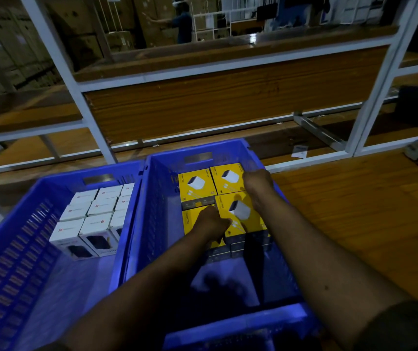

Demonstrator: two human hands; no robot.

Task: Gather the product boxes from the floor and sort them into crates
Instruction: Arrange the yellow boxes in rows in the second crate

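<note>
Two blue plastic crates sit side by side on a wooden floor, before a white metal shelving frame (83, 117). The left crate (25, 249) holds rows of white product boxes (94, 219) packed against its far wall. The right crate (157, 198) holds yellow charger boxes (196, 183) stacked at its far end, its near half bare.

Both hands reach into the right crate. The left hand (211, 221) rests on the yellow boxes in the near row, fingers curled down against the left edge of a raised yellow box (238, 211). The right hand (257, 182) lies over that box's right side, fingers bent past its far edge. Together they grip this box, which sits slightly tilted above its neighbours.
</note>
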